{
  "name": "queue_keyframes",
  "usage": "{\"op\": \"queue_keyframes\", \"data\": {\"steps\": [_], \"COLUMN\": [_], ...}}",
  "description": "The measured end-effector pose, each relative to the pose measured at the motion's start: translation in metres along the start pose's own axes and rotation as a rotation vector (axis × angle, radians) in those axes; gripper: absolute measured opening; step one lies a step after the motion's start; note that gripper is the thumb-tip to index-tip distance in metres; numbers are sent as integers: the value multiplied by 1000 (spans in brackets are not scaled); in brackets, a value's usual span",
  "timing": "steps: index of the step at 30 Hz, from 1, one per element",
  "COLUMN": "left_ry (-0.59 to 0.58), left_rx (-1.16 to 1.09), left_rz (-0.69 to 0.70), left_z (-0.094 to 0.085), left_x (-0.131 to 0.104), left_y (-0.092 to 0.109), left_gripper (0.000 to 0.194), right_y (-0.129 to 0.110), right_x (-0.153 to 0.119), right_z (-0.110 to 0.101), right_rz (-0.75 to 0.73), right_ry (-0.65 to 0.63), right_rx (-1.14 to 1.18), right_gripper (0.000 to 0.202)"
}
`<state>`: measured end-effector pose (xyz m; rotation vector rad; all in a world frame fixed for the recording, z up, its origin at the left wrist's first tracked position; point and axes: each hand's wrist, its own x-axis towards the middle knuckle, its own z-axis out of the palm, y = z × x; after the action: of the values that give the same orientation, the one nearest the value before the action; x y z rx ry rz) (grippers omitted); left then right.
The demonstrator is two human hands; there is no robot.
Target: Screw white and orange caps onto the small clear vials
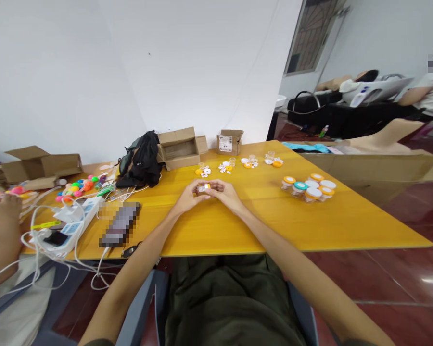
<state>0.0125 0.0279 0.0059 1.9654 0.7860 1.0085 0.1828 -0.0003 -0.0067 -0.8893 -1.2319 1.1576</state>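
Both hands meet over the near middle of the table around a small clear container (202, 188) with some white and orange at its right end. My left hand (189, 196) is closed round its left side. From the right, the fingers of my right hand (224, 192) press on the white and orange end. Beyond the hands lie small groups of loose parts: an orange ring (199, 171), white pieces (207, 171), and a clear cup (232, 161). Several lidded clear jars stand together at the right, including one with a teal lid (300, 185) and one with a white lid (327, 184).
Open cardboard boxes (180, 150) and a black bag (139, 161) stand along the wall. To the left are a power strip (77, 226) with tangled white cables, a phone (120, 223), and colourful balls (81, 185). Another person's hand (5, 209) is at the far left.
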Motion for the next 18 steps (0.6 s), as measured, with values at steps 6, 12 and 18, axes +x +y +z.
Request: {"op": "queue_keyframes", "data": {"steps": [6, 12, 18], "left_ry": [46, 87, 102], "left_rx": [60, 62, 96], "left_rz": [20, 36, 72], "left_z": [2, 4, 5], "left_x": [0, -2, -3], "left_y": [0, 4, 9], "left_gripper": [31, 30, 23], "right_y": [5, 3, -3], "right_x": [2, -1, -3], "right_z": [0, -2, -2], "right_rz": [31, 33, 28], "right_ry": [-59, -35, -44], "right_rx": [2, -68, -163], "right_gripper": [39, 40, 41]}}
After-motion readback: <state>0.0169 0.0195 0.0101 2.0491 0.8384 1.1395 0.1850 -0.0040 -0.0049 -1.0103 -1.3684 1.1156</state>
